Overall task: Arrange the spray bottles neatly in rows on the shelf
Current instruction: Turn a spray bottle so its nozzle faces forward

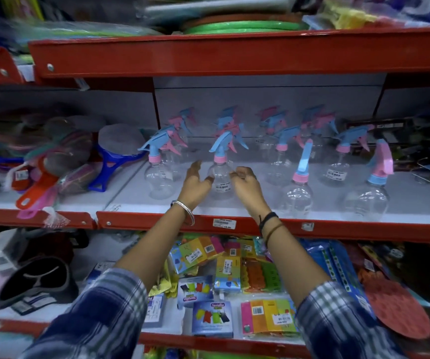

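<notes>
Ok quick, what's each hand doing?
Left hand: open, beside the bottle, not gripping.
Right hand: open, fingers curled, beside it too.

Single head-worn view, facing forward and slightly down, close to the shelf.

A white shelf with a red front lip holds clear spray bottles with blue and pink trigger heads, standing upright in rough rows from near to far. Further left lie a blue-handled scrubber and colourful brushes.
</notes>
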